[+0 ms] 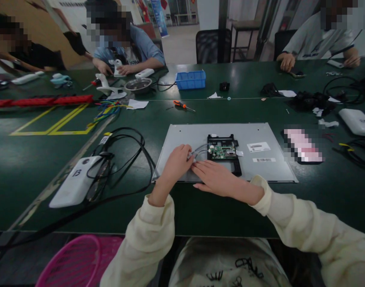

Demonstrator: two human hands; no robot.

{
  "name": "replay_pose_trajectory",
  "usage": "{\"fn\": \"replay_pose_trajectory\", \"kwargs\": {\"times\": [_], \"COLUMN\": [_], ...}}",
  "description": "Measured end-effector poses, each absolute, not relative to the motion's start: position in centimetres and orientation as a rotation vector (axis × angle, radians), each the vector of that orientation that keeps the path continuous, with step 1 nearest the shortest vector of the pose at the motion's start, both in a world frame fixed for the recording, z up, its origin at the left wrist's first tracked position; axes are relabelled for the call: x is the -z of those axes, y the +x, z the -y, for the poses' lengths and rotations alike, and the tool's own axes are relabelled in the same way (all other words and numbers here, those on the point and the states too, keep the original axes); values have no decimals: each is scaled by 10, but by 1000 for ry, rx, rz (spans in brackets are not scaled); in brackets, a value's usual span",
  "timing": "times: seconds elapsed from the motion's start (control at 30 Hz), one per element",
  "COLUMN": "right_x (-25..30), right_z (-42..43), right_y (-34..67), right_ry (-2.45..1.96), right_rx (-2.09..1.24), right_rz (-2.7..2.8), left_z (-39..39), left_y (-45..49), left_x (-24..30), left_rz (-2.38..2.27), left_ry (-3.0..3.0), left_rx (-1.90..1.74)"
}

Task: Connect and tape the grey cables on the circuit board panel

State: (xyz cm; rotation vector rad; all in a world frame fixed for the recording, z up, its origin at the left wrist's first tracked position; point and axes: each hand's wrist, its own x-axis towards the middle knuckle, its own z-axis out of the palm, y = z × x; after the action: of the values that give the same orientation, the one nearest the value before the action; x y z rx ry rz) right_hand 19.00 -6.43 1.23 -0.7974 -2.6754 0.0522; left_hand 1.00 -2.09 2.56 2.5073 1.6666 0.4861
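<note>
A flat grey metal panel (pixel 254 167) lies on the green table in front of me. On its middle sits a black plastic frame (pixel 236 164) with a green circuit board (pixel 222 152) in it. Thin grey cables (pixel 202 148) run left from the board to my fingers. My left hand (pixel 178 161) has its fingers closed on these cables, left of the board. My right hand (pixel 214 177) lies palm down over the panel's near edge, fingers stretched out together, their tips close to the left hand and the cables.
A white power bank (pixel 76 181) with black cables lies left; a phone (pixel 303 145) lies right of the panel. Beyond are an orange screwdriver (pixel 180 104), a blue basket (pixel 190 79) and a metal bowl (pixel 138 85). Several people sit across the table. A pink basket (pixel 80 263) stands below.
</note>
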Motion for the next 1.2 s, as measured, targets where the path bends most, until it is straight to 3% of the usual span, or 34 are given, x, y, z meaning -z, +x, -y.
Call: {"fn": "replay_pose_trajectory", "kwargs": {"times": [1.2], "right_x": [-18], "right_z": [96], "right_y": [176], "right_ry": [-1045], "right_rx": [33], "right_rz": [2731], "left_z": [15], "left_y": [2], "left_x": [-18], "left_rz": [-1682], "left_ry": [2335], "left_rx": [-603]}}
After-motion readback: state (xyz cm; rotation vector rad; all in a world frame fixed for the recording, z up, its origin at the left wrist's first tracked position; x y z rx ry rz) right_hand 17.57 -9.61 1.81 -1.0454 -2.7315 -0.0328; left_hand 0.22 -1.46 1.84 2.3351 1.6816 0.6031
